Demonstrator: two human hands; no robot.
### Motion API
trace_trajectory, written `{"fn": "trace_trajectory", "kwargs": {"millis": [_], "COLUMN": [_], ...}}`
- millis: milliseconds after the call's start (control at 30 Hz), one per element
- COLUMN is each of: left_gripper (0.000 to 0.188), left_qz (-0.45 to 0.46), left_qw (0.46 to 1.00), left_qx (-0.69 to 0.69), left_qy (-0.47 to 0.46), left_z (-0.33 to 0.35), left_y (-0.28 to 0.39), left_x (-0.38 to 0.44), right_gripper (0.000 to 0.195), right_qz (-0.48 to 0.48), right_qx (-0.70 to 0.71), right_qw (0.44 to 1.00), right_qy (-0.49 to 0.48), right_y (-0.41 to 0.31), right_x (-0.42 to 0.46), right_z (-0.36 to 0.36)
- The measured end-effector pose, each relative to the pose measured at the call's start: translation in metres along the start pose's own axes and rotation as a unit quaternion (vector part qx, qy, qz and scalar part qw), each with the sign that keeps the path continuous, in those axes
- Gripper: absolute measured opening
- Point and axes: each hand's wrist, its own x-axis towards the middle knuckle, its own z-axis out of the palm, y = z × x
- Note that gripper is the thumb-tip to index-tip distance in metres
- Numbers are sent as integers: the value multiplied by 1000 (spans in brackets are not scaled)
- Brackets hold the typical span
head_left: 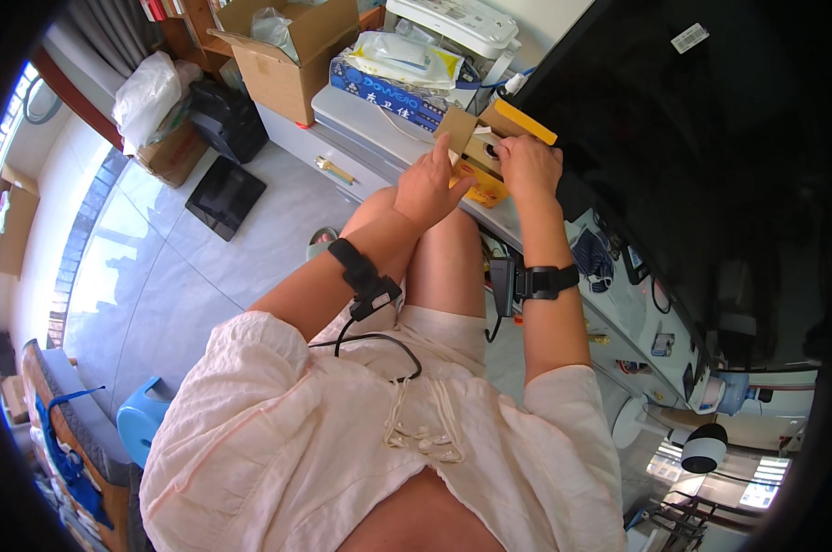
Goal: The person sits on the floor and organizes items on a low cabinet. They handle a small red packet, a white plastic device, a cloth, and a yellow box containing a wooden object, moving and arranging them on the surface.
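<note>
A yellow cardboard box [483,185] with raised flaps stands on the white cabinet in front of me, at the upper middle. At its left side is my left hand [430,181], its fingers apart and its index finger near a brown flap. My right hand [532,165] reaches over the box's right part, fingers bent down at the opening; whether they grip anything is hidden. Between the hands, a round dark thing shows inside the box. Both forearms wear black straps with small devices.
Left of the box, a blue printed box [388,86] carries a wipes pack [405,58]. An open brown carton [278,76] stands farther left. A large dark screen [664,172] rises at the right. Folded striped cloth [593,259] lies on the cabinet [361,141].
</note>
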Motion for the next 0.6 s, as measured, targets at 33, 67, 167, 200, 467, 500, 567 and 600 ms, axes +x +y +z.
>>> {"fn": "trace_trajectory", "kwargs": {"millis": [33, 67, 167, 200, 467, 500, 567, 600], "left_gripper": [80, 78, 75, 75, 74, 75, 72, 71], "left_qz": [-15, -31, -41, -40, -63, -58, -69, -75], "left_qw": [1000, 998, 996, 996, 991, 991, 991, 991], "left_qx": [14, 27, 49, 55, 83, 78, 64, 58], "left_qy": [-19, -39, -57, -53, -85, -88, -92, -96], "left_z": [-3, -6, -11, -12, -12, -12, -10, -12], "left_y": [1, 2, 7, 7, 12, 14, 18, 21], "left_x": [1, 1, 3, 5, 12, 11, 12, 12], "right_gripper": [20, 19, 18, 18, 20, 19, 18, 17], "right_qz": [9, -7, -16, 2, 40, 35, 23, 36], "right_qx": [-9, -35, -53, -16, 189, 202, 229, 195], "right_qw": [999, 999, 998, 1000, 957, 947, 925, 941], "right_qy": [-36, -14, 25, 23, 217, 246, 302, 275], "right_y": [-2, -4, -3, -2, 26, 28, 31, 31], "right_x": [2, 3, -1, -3, -8, -9, -10, -11], "right_z": [-1, 0, 2, 1, 2, 1, 0, 0]}}
